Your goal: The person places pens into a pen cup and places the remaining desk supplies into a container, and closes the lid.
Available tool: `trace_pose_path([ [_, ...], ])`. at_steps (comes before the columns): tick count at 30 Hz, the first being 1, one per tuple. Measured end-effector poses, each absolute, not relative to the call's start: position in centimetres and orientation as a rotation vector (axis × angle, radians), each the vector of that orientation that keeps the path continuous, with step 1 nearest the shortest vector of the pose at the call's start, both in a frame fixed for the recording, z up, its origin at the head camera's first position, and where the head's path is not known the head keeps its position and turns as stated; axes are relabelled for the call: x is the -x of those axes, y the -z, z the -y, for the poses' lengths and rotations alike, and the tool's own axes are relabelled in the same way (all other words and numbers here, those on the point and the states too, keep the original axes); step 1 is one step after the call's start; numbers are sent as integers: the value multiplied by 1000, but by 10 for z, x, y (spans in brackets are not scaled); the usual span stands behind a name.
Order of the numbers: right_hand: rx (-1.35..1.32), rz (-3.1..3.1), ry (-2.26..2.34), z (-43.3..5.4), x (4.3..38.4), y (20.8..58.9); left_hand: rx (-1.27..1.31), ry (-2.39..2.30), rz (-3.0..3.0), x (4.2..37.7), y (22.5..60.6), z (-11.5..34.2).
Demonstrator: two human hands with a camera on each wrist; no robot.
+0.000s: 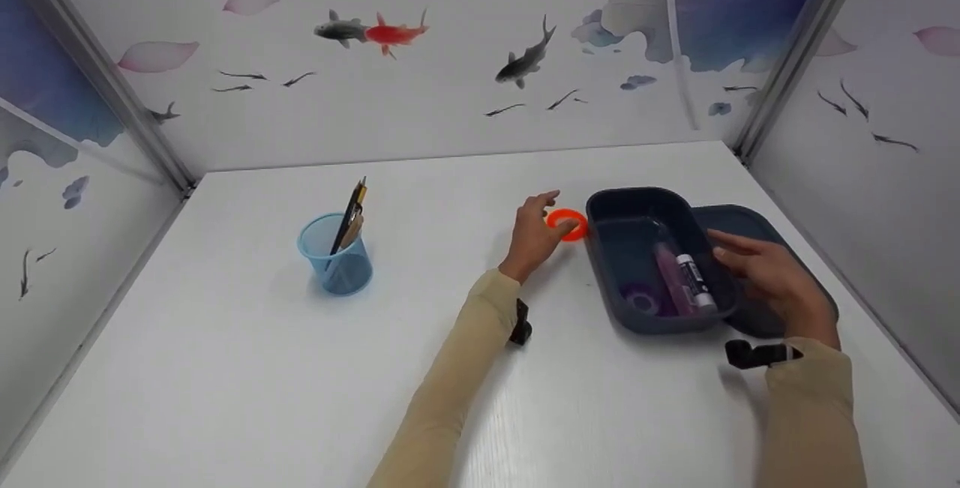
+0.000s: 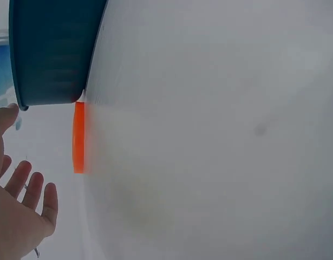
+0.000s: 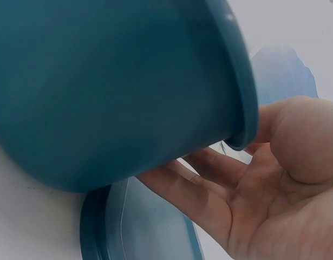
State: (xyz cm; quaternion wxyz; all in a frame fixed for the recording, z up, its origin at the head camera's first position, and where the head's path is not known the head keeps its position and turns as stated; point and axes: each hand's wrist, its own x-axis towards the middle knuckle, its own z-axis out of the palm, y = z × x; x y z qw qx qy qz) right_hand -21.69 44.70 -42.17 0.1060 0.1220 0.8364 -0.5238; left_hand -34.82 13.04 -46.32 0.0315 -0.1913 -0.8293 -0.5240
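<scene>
My left hand (image 1: 534, 237) hovers over the orange ring (image 1: 556, 234), its fingers spread around it without a grip. In the left wrist view that ring lies flat on the table, close to the box wall. My right hand (image 1: 776, 278) rests its nearly straight fingers against the right side of the dark blue box (image 1: 606, 278); in the right wrist view its thumb tip is hidden behind the rim. Inside the open box lie a purple ring (image 1: 641, 299), a pinkish-purple tube (image 1: 673, 278) and a white stick with a dark label (image 1: 694, 281).
A dark blue lid (image 1: 750, 222) lies flat on the table, partly under the right hand and beside the box. At left stands a light blue mesh cup (image 1: 349, 270) with pens and pencils. Printed panels (image 1: 450, 113) wall the white table (image 1: 247, 368) at the back and sides.
</scene>
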Motion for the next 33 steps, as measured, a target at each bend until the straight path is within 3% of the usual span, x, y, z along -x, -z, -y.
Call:
trace_pose_path([
  [21,-344,-2498,1522,-446,217,420,314,1985,2512,362,447,-145],
  [33,-350,-2480,1526,-447,216,423,314,1967,2646,365,452,-144],
])
